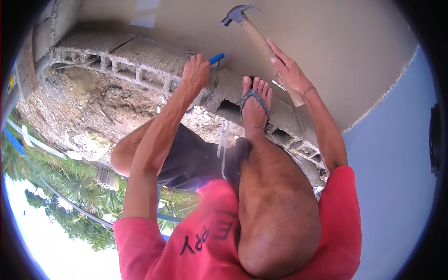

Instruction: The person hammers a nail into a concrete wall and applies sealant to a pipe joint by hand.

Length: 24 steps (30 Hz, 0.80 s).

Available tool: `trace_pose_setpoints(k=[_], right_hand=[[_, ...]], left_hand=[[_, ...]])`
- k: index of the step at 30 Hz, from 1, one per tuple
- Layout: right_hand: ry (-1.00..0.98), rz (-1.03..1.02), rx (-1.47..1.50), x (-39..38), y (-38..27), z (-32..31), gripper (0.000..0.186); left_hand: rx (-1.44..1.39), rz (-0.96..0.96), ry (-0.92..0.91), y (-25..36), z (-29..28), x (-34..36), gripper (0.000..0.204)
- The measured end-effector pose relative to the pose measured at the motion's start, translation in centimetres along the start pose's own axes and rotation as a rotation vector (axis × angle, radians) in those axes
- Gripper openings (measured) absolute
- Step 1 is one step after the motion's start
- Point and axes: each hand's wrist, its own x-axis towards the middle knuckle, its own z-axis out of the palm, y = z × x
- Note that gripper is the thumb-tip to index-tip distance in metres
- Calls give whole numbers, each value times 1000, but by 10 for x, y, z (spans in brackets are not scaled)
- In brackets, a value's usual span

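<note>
My right hand (290, 74) is closed around the wooden handle of a claw hammer (255, 33). The hammer's dark metal head is raised at the top of the view. Below and to the left, my left hand (196, 72) is wrapped round a blue rod-shaped piece (216, 58), whose end sticks out to the right of the fist. Most of that piece is hidden by the fingers. A short thin dark shape shows just under its end, too small to name. Both hands are over a row of hollow concrete blocks (156, 53).
My foot in a dark flip-flop (254, 100) rests on the blocks, between the hands. Rubble and earth (84, 105) lie along the blocks' left side. A smooth grey-brown surface (336, 46) extends beyond them, meeting a blue wall (396, 140) at right. Plants (88, 186) stand at lower left.
</note>
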Motion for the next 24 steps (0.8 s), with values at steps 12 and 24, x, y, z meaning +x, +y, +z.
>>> trace_pose_setpoints(k=[12,24], right_hand=[[106,-41,79,3,-18,-3,53],[146,-76,92,9,-18,-10,52]], left_hand=[[35,-34,-43,6,-2,1,18],[69,-44,-131,12,-9,6,17]])
